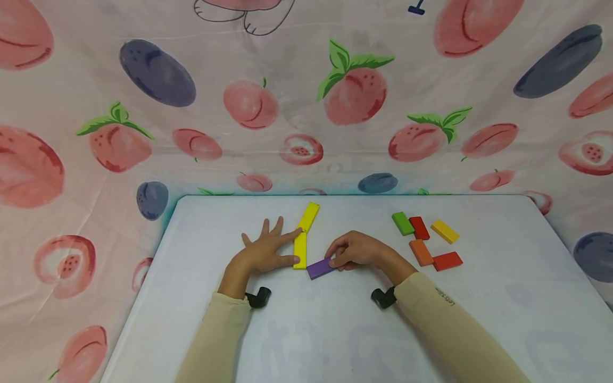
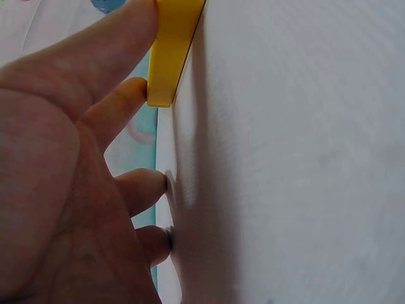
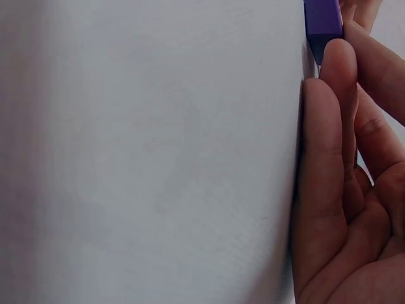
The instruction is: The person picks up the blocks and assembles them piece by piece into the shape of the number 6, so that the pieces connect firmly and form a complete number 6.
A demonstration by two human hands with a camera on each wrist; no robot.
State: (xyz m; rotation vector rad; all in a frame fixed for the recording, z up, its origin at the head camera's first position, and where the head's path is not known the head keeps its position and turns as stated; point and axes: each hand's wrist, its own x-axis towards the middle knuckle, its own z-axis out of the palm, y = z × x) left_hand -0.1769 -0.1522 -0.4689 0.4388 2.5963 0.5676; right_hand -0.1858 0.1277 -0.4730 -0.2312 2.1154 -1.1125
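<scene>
Two yellow blocks lie end to end on the white table, meeting at a slight bend: the far yellow block (image 1: pixel 311 214) leans right and the near yellow block (image 1: pixel 300 249) runs almost straight. Fingers spread, my left hand (image 1: pixel 256 255) touches them with index finger and thumb; the left wrist view shows the thumb against a yellow block (image 2: pixel 169 57). My right hand (image 1: pixel 359 249) pinches the right end of a purple block (image 1: pixel 319 268), whose left end is at the near yellow block's lower right corner. In the right wrist view, fingertips meet the purple block (image 3: pixel 323 20).
Loose blocks lie to the right: a green block (image 1: pixel 403 223), a red block (image 1: pixel 419 228), an amber block (image 1: pixel 445 231), an orange block (image 1: pixel 421 252) and another red block (image 1: pixel 447 261). Behind the white table (image 1: pixel 325 335) hangs a fruit-patterned cloth (image 1: pixel 297 64).
</scene>
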